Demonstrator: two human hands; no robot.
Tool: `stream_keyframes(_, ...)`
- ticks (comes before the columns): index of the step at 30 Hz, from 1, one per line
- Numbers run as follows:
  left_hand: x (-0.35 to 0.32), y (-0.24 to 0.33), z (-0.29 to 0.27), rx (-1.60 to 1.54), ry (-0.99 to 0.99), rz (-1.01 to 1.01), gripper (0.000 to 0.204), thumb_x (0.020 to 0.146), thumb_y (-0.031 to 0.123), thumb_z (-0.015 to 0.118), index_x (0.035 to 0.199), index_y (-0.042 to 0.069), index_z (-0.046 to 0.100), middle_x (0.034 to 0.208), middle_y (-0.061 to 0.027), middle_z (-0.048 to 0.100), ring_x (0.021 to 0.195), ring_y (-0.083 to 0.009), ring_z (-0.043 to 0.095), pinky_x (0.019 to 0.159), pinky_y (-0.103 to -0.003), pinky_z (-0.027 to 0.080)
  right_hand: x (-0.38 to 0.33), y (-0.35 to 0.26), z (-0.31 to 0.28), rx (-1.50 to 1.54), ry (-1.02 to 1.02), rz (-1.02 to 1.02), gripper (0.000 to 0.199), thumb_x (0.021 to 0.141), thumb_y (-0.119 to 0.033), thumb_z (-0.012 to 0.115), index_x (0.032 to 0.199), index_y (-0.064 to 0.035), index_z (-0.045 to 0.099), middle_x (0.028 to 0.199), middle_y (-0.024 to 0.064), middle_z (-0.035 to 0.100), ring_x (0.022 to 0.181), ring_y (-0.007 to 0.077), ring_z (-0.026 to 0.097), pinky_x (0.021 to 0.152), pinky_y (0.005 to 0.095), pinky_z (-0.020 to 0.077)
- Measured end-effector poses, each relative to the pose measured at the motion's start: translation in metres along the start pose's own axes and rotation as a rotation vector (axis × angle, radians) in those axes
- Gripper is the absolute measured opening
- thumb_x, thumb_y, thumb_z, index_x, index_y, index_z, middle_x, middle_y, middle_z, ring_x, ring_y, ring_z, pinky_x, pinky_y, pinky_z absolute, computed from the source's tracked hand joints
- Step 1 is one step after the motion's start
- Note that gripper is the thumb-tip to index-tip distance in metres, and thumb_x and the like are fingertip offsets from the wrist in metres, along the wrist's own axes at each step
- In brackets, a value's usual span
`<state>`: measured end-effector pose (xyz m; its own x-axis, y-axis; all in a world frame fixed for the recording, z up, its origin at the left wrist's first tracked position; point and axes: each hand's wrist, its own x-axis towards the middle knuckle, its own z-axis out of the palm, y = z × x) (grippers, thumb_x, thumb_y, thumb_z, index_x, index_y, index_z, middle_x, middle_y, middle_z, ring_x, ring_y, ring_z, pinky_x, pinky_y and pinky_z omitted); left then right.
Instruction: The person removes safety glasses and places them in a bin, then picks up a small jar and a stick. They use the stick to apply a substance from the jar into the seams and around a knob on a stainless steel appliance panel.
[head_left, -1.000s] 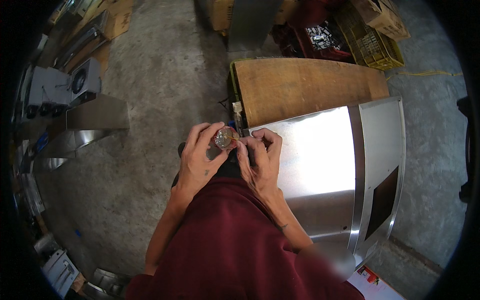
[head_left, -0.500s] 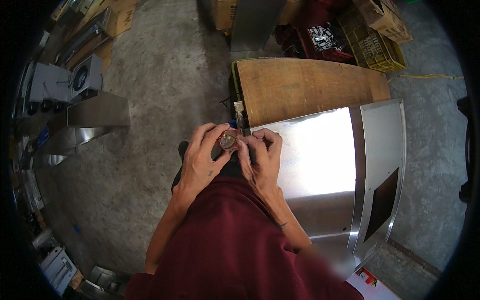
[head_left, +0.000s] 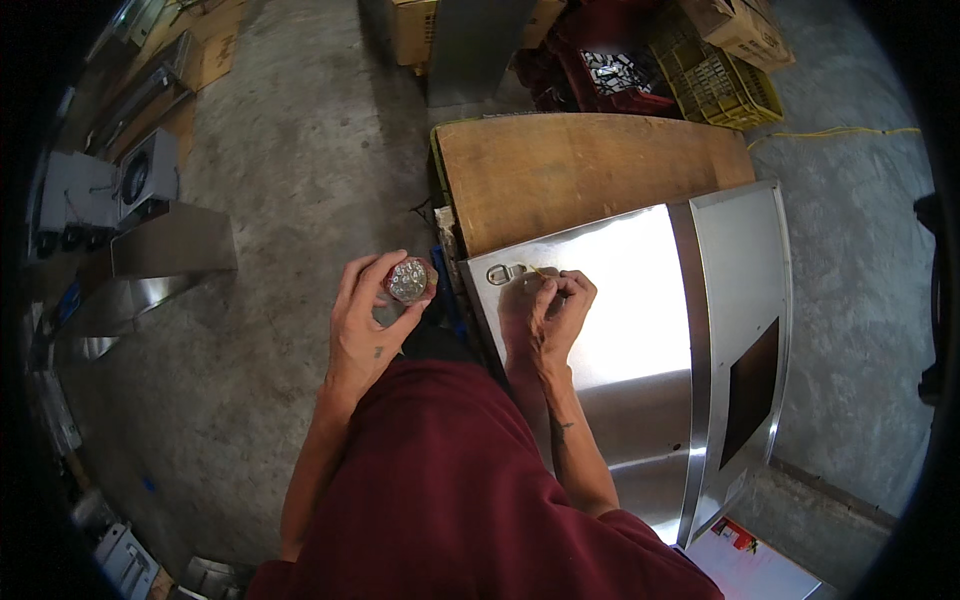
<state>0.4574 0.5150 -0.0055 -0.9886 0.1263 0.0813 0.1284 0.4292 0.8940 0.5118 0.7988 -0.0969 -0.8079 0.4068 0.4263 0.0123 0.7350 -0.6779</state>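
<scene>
Your left hand (head_left: 370,325) cups the little tub of screws (head_left: 408,280) off to the side, fingers wrapped around it, so refills stay close. Your right hand (head_left: 552,315) has its fingers pinched on something small, too tiny to tell what, by the latch (head_left: 507,272) on the steel panel (head_left: 620,300).

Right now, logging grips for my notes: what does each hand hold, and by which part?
The left hand grips a small round shiny container around its sides. The right hand pinches something tiny against the steel panel; it cannot be identified.
</scene>
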Motion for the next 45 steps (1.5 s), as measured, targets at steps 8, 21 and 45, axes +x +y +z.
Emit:
stream_keyframes(8,-0.0011,0.0051,-0.0026,0.010,-0.015,-0.040,0.064,0.091,0.005,0.095,0.151,0.009,0.073,0.146,-0.0126,0.067,0.115,-0.0230,0.071,0.092,-0.038,0.063,-0.0100,0.0119,0.0068,-0.041,-0.021,-0.104,0.019,0.109,0.000,0.073,0.123,0.0027,0.061,0.122,0.0264,0.067,0.122,0.0409,0.064,0.103,0.0528,0.0578)
stream_keyframes(21,0.0003,0.0044,-0.0004,0.023,-0.025,-0.040,0.065,0.091,0.005,0.094,0.153,0.010,0.073,0.146,-0.0122,0.067,0.115,-0.0224,0.072,0.092,-0.038,0.063,-0.0090,0.0125,0.0052,-0.061,-0.051,-0.116,0.021,0.108,-0.002,0.074,0.124,0.0041,0.062,0.131,0.0290,0.060,0.118,0.0425,0.066,0.094,0.0488,0.0640)
stream_keyframes(45,-0.0027,0.0036,-0.0030,0.022,-0.025,-0.039,0.065,0.092,0.005,0.094,0.153,0.009,0.072,0.145,-0.0125,0.067,0.116,-0.0228,0.072,0.092,-0.037,0.063,-0.0080,0.0095,0.0076,-0.040,-0.041,-0.124,0.021,0.107,0.001,0.075,0.124,0.0057,0.062,0.129,0.0301,0.061,0.113,0.0424,0.067,0.087,0.0457,0.0656)
